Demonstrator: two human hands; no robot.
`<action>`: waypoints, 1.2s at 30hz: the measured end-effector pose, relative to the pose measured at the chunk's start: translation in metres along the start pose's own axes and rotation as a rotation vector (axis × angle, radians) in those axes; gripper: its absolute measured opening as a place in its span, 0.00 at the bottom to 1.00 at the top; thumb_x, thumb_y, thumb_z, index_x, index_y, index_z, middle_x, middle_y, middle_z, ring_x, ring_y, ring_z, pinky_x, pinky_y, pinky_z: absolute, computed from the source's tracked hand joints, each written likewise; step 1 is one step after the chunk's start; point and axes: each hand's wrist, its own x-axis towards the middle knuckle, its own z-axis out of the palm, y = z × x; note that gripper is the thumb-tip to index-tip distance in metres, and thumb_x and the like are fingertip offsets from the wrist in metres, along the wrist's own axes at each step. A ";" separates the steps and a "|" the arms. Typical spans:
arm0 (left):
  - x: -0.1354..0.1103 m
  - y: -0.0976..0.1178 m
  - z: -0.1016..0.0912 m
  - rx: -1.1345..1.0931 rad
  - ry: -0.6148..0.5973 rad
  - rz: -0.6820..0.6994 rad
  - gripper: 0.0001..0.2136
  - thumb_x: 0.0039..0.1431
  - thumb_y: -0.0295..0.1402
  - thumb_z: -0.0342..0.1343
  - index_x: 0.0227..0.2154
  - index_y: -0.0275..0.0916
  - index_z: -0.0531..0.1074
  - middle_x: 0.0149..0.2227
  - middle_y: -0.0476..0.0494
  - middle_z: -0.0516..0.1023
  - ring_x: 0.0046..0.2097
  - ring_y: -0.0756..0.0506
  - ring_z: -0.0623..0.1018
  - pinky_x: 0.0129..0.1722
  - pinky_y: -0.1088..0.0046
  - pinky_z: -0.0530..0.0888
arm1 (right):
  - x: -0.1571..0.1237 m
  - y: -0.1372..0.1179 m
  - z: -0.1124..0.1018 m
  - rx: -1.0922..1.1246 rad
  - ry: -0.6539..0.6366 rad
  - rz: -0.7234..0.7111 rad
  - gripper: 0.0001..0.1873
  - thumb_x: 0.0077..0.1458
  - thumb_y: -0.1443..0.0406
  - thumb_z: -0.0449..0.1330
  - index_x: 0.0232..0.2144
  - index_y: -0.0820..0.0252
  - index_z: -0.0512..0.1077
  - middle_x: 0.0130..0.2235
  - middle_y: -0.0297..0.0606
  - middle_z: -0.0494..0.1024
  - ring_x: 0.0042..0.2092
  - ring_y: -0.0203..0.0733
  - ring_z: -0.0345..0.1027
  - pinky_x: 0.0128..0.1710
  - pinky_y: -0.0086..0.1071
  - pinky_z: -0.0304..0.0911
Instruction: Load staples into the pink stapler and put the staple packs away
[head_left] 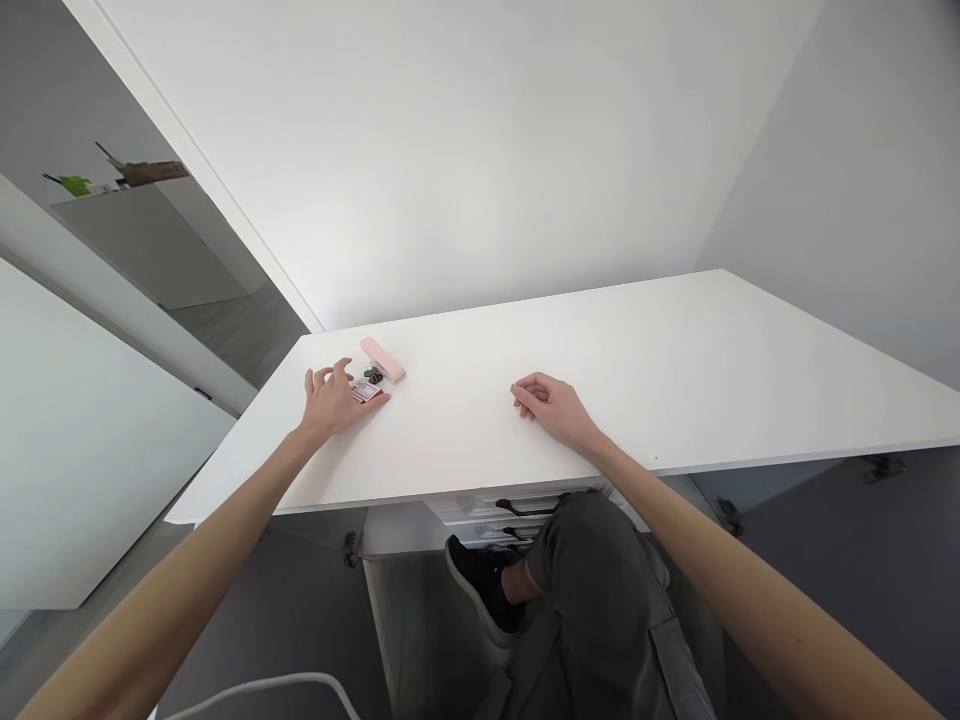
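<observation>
The left hand point(335, 397) lies on the white desk point(675, 360), its grip open and fingers spread, with the fingertips touching one small red and white packet point(367, 393). Just beside the packet, at one o'clock, sits one small black piece point(373, 376), too small to identify. Past it in the same direction lies one pale pink bar point(383, 360), perhaps a stapler.

The packet looks flat, thin and light, so it is probably hard to lift off the smooth top; sliding a fingertip under an edge seems the best hold. The pink bar looks stiff and light, easy to pinch across its long sides.

At three o'clock, well apart, the right hand point(551, 403) rests with its grip loosely curled and holding nothing. Below the desk edge are two black drawer handles point(517, 508), a bent knee and one black shoe point(480, 585).
</observation>
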 end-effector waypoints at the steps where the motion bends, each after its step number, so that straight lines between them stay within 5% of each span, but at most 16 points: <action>1: -0.004 -0.001 -0.001 0.003 -0.012 0.004 0.49 0.53 0.64 0.57 0.68 0.32 0.55 0.52 0.30 0.81 0.69 0.24 0.60 0.71 0.37 0.46 | 0.000 0.000 0.000 0.001 0.000 -0.002 0.20 0.61 0.46 0.65 0.37 0.56 0.75 0.34 0.38 0.82 0.32 0.39 0.74 0.37 0.37 0.72; 5: -0.029 0.013 -0.005 0.052 0.107 0.133 0.39 0.62 0.59 0.53 0.66 0.34 0.60 0.52 0.30 0.81 0.69 0.26 0.63 0.71 0.38 0.48 | -0.002 0.000 -0.001 0.010 -0.004 -0.008 0.20 0.61 0.46 0.64 0.37 0.56 0.75 0.35 0.38 0.82 0.33 0.39 0.74 0.37 0.37 0.72; 9: -0.057 0.050 -0.007 -0.002 0.250 0.218 0.33 0.63 0.56 0.57 0.63 0.40 0.64 0.56 0.30 0.78 0.68 0.27 0.65 0.69 0.41 0.58 | -0.005 0.000 -0.002 0.011 -0.005 -0.005 0.20 0.60 0.45 0.65 0.37 0.55 0.75 0.35 0.38 0.82 0.33 0.40 0.74 0.37 0.37 0.72; 12: -0.067 0.083 -0.002 -0.148 0.192 0.258 0.34 0.62 0.57 0.60 0.63 0.43 0.65 0.55 0.34 0.78 0.65 0.29 0.67 0.62 0.47 0.68 | -0.005 0.001 -0.002 0.024 -0.001 0.005 0.20 0.60 0.45 0.65 0.37 0.55 0.75 0.35 0.38 0.82 0.33 0.40 0.74 0.37 0.38 0.71; 18: -0.054 0.134 0.015 -0.209 -0.017 0.403 0.39 0.57 0.63 0.61 0.64 0.43 0.68 0.48 0.37 0.78 0.56 0.31 0.72 0.60 0.50 0.67 | -0.003 0.001 -0.003 0.061 0.021 0.013 0.20 0.60 0.46 0.65 0.37 0.55 0.75 0.34 0.37 0.81 0.32 0.40 0.73 0.36 0.37 0.70; 22: -0.039 0.141 0.012 -0.214 -0.285 0.624 0.42 0.52 0.67 0.62 0.64 0.47 0.71 0.44 0.40 0.76 0.47 0.35 0.75 0.53 0.55 0.69 | -0.001 0.001 -0.003 0.077 0.026 0.010 0.22 0.59 0.44 0.66 0.38 0.55 0.75 0.34 0.37 0.81 0.32 0.40 0.73 0.36 0.37 0.70; 25: -0.032 0.137 0.007 -0.302 -0.377 0.663 0.35 0.55 0.64 0.62 0.59 0.48 0.75 0.44 0.42 0.77 0.47 0.37 0.76 0.51 0.58 0.69 | 0.000 0.001 -0.003 0.089 0.025 0.010 0.23 0.59 0.43 0.66 0.38 0.56 0.75 0.33 0.37 0.81 0.31 0.40 0.73 0.35 0.37 0.70; 30: -0.031 0.136 0.017 -0.472 -0.305 0.573 0.25 0.60 0.60 0.62 0.48 0.46 0.78 0.46 0.42 0.77 0.45 0.40 0.77 0.45 0.61 0.72 | 0.000 -0.001 -0.004 0.094 0.016 0.006 0.22 0.59 0.44 0.66 0.38 0.56 0.76 0.33 0.37 0.81 0.32 0.39 0.73 0.35 0.36 0.70; 36: -0.019 0.160 0.039 -0.645 -0.157 0.547 0.22 0.57 0.56 0.66 0.44 0.44 0.76 0.48 0.42 0.77 0.42 0.43 0.77 0.43 0.63 0.74 | 0.001 -0.003 -0.005 0.047 -0.009 0.004 0.20 0.61 0.45 0.65 0.39 0.55 0.77 0.34 0.38 0.83 0.34 0.41 0.75 0.37 0.37 0.70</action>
